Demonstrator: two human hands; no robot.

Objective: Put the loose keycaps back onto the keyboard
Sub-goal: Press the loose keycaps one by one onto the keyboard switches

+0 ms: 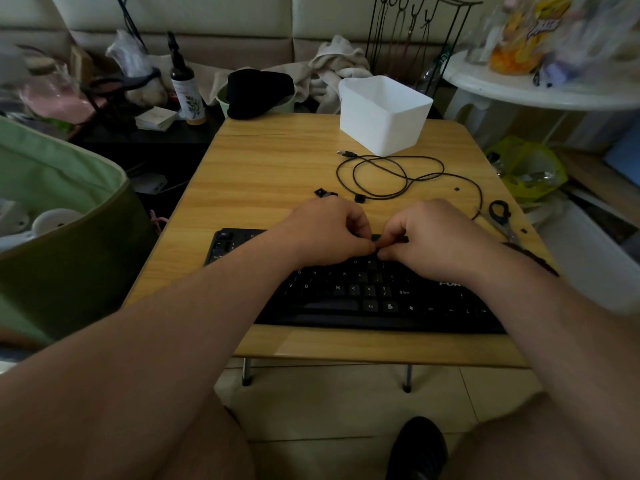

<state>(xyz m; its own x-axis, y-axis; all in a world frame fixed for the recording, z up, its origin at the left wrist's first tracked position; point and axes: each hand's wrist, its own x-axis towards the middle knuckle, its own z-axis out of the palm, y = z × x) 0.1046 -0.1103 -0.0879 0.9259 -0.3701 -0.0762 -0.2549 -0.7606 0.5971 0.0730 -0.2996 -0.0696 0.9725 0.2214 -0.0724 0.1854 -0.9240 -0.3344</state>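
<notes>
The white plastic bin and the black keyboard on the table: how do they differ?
The white plastic bin stands tall at the table's far end, untouched; the black keyboard lies flat at the near edge, with both hands working over its upper rows. Both rest on the same wooden table.

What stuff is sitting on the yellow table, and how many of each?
Keyboard: 1
White bin: 1
Black cable: 1
Scissors: 1
Loose keycaps beyond the hands: 2 clear; other small dark bits too tiny to tell
Total: 6
</notes>
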